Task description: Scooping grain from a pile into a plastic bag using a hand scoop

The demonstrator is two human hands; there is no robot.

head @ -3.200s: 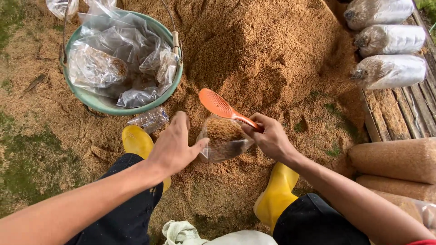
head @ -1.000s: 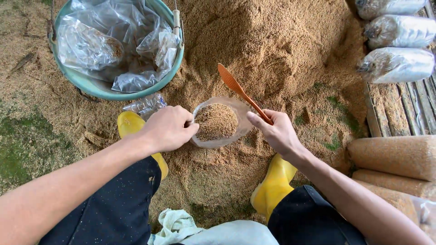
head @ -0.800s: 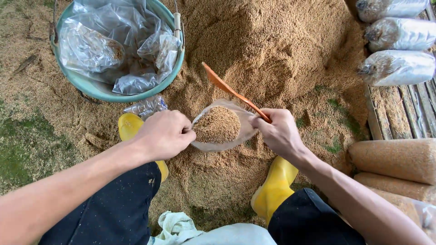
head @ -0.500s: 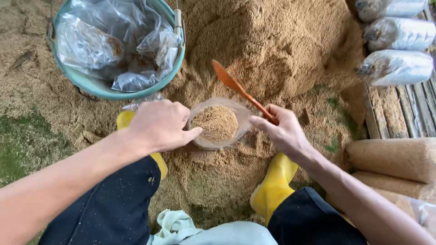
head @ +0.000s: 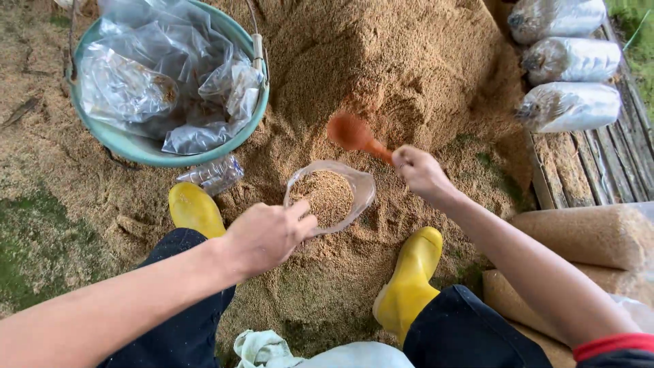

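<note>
While the left hand (head: pixel 267 235) pinches the clear bag's (head: pixel 330 196) rim, the right hand (head: pixel 420 172) grips the orange scoop (head: pixel 354 134), just beyond the bag's mouth.

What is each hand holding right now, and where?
Left hand holds the clear bag by its open rim; right hand grips the orange scoop by its handle.

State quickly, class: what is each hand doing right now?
Left hand: closed on the rim of the clear plastic bag, holding it open.
Right hand: closed around the orange scoop handle.
</note>
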